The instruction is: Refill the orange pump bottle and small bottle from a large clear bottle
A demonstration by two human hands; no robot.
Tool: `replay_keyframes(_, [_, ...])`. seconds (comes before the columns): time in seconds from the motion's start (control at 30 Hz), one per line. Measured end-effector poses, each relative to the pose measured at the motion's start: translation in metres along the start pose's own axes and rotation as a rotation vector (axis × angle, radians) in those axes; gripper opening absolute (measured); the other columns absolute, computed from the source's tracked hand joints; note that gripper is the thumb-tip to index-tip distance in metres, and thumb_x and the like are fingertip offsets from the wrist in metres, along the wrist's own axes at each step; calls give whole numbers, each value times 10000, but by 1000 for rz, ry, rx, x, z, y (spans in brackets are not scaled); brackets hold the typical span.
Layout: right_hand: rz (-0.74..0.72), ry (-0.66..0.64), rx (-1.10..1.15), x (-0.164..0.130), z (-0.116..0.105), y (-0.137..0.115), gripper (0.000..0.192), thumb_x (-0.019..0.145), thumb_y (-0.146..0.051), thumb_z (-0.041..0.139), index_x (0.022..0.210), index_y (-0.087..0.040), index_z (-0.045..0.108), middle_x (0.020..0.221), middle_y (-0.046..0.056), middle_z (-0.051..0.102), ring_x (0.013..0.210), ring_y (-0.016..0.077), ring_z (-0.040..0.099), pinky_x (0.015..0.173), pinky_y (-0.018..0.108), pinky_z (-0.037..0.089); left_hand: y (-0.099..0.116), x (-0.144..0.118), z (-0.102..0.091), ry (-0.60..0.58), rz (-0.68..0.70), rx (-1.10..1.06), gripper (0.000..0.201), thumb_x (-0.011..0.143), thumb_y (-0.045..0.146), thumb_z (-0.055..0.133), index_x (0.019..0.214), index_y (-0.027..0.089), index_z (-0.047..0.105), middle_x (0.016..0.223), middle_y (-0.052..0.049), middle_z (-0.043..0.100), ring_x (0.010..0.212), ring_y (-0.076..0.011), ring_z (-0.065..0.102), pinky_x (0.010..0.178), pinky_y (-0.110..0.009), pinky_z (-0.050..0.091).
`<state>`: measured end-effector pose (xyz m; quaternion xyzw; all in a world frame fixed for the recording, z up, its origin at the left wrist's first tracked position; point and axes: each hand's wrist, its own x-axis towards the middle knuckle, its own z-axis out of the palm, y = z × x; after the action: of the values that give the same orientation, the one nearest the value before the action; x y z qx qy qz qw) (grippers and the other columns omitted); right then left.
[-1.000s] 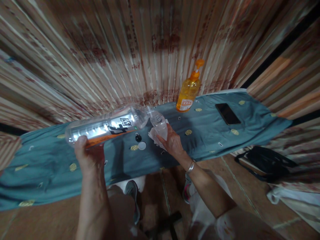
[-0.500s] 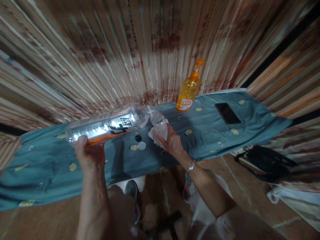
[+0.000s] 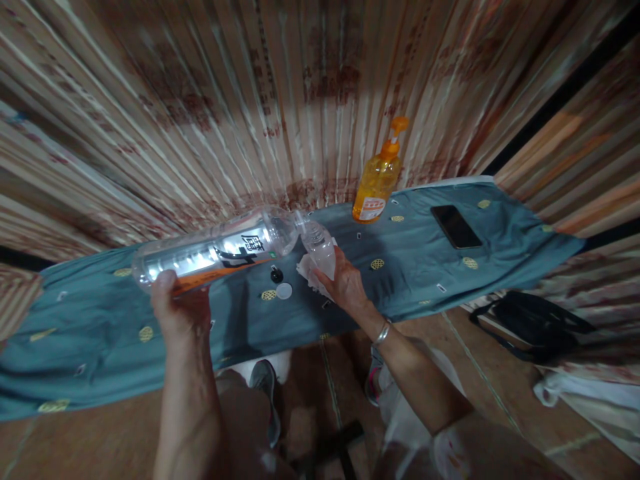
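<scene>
My left hand [image 3: 180,305] grips the base end of a large clear plastic bottle [image 3: 220,247] with a silver and orange label. The bottle lies nearly level in the air, its neck pointing right. At that neck is the mouth of a smaller clear bottle [image 3: 318,241], tilted and held by my right hand [image 3: 345,279]. A crumpled whitish tissue or wrapper [image 3: 311,275] is pinched along with it. Whether liquid passes between the two mouths I cannot tell. Below the large bottle, a black cap [image 3: 277,275] and a pale round cap [image 3: 284,291] lie on the cloth.
An orange pump bottle [image 3: 376,187] stands at the back of the table covered with a blue-green cloth [image 3: 400,267]. To its right lies a black phone [image 3: 455,227]. A black bag [image 3: 533,327] is below at the right. A pleated curtain [image 3: 225,120] hangs behind.
Almost nothing differs. The large bottle and my left hand have shifted very slightly, while my right hand keeps the small bottle at its neck.
</scene>
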<state>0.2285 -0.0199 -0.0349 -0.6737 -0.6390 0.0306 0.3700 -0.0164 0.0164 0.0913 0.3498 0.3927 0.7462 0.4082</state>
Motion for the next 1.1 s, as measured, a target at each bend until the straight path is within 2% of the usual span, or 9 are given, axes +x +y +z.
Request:
replay_keyframes(0.23, [17, -8, -9, 0, 0, 0, 677, 969, -499, 611, 1455, -57, 451, 1164, 235, 745, 1039, 330, 750, 883, 430, 620, 2, -1, 2, -9, -2, 6, 407, 528, 417, 751, 892, 254, 668, 903, -6, 736, 1093, -259, 685, 825, -316, 564])
replay_keyframes(0.47, [-4, -2, 6, -1, 1, 1, 692, 972, -491, 607, 1485, -62, 429, 1214, 237, 728, 1086, 327, 735, 919, 434, 612, 3, -1, 2, -36, 9, 34, 392, 545, 422, 746, 893, 259, 667, 918, -14, 723, 1093, -275, 684, 866, -358, 567])
replay_keyframes(0.87, [-12, -8, 5, -1, 0, 1, 662, 975, -498, 609, 1440, -47, 474, 1202, 241, 734, 1050, 320, 742, 907, 433, 620, 3, -2, 5, -18, 17, 23, 393, 543, 412, 740, 897, 257, 675, 926, -14, 743, 1092, -283, 694, 861, -373, 577])
replay_keyframes(1.1, [-4, -17, 15, -1, -1, 1, 648, 969, -449, 624, 1453, -51, 459, 1187, 234, 732, 1053, 307, 740, 910, 417, 615, 2, -1, 3, -13, 5, -26, 393, 522, 401, 774, 875, 259, 676, 907, 3, 741, 1134, -271, 678, 849, -330, 575])
